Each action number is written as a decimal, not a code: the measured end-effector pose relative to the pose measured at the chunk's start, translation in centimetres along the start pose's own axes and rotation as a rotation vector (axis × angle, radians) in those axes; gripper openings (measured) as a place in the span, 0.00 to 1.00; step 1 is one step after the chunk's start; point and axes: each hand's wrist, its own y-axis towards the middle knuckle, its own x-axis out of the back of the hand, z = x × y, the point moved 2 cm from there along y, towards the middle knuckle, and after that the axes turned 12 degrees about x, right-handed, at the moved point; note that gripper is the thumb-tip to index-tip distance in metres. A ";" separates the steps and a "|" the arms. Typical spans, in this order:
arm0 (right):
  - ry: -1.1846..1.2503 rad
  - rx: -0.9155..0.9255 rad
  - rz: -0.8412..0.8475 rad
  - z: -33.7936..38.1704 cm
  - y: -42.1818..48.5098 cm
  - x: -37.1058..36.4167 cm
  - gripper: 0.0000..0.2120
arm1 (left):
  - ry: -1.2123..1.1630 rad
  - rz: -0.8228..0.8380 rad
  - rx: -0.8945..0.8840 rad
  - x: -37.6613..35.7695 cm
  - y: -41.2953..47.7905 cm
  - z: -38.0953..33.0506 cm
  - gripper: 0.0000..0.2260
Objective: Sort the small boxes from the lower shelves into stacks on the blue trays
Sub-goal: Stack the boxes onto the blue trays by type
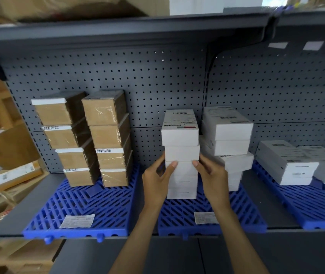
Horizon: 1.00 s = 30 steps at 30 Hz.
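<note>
A stack of several white boxes stands on the middle blue tray. My left hand grips its left side and my right hand grips its right side, thumbs on the front of the third box from the top. A second white stack stands right behind it, leaning a little. Two stacks of brown boxes stand at the back of the left blue tray. Flat grey-white boxes lie on the right blue tray.
A dark pegboard wall backs the shelf, with another shelf overhead. Cardboard cartons and parcels pile up at the left. Paper labels lie on the tray fronts.
</note>
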 end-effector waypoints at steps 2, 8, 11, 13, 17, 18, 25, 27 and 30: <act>0.013 -0.009 -0.023 0.2 -0.1 0.0 0.21 | -0.011 -0.013 0.008 0.1 -0.1 0.1 0.20; 0.016 -0.029 -0.055 -0.2 -0.2 0.0 0.17 | -0.068 -0.069 0.027 0.1 -0.3 -0.3 0.19; 0.017 -0.018 -0.060 -0.2 -0.3 0.1 0.17 | -0.087 -0.091 0.049 0.1 -0.5 -0.2 0.19; 0.020 -0.012 -0.050 0.2 -0.2 0.2 0.19 | -0.083 -0.084 0.042 0.2 -0.5 -0.3 0.19; 0.091 0.027 -0.045 1.8 0.0 0.3 0.20 | -0.111 -0.038 0.007 0.2 -0.7 -1.5 0.28; 0.120 0.036 -0.058 2.2 0.3 0.2 0.20 | -0.140 -0.037 0.012 0.1 -0.6 -2.1 0.30; 0.091 0.051 -0.116 3.0 2.8 -0.6 0.22 | -0.138 -0.082 -0.075 -0.1 0.6 -5.5 0.21; 0.078 0.064 -0.138 3.0 2.8 -0.7 0.19 | -0.128 -0.098 -0.101 -0.3 0.6 -5.8 0.18; 0.085 0.078 -0.178 3.3 2.6 -0.8 0.17 | -0.118 -0.129 -0.115 -0.5 0.6 -6.0 0.17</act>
